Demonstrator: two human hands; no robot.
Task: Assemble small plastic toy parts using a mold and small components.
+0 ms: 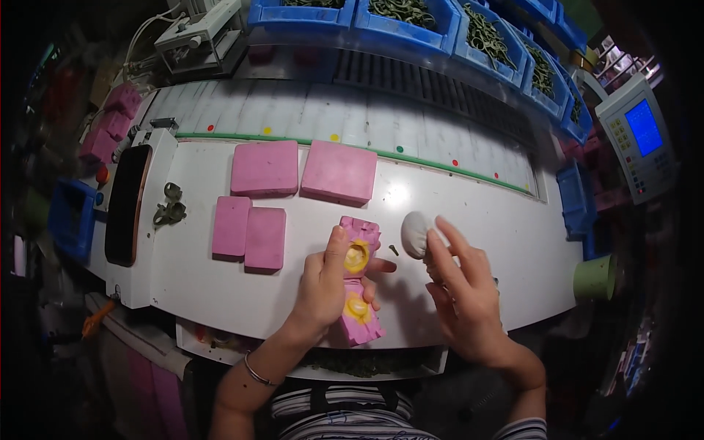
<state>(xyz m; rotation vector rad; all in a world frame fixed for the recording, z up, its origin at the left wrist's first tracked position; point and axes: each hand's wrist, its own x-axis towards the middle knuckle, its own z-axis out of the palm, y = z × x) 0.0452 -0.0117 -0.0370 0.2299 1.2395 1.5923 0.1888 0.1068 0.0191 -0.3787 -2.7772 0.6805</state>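
Observation:
My left hand (326,282) is closed around a pink rubber mould (361,334) spread into two parts, one above the other, with jagged edges. Each part has a yellow patch around a hollow in its middle. To its right, my right hand (466,293) pinches a rounded whitish pouch (416,235) that looks like gathered cloth, held above the table and apart from the mould. A small dark green scrap (394,250) lies on the white table (513,271) between the two hands.
Two large pink blocks (339,172) and two smaller ones (265,238) sit beyond and left of my hands. Green pieces (171,209) lie near a dark phone-like slab (128,205). Blue bins (411,37) of green pieces line the back. A control panel (638,139) stands right.

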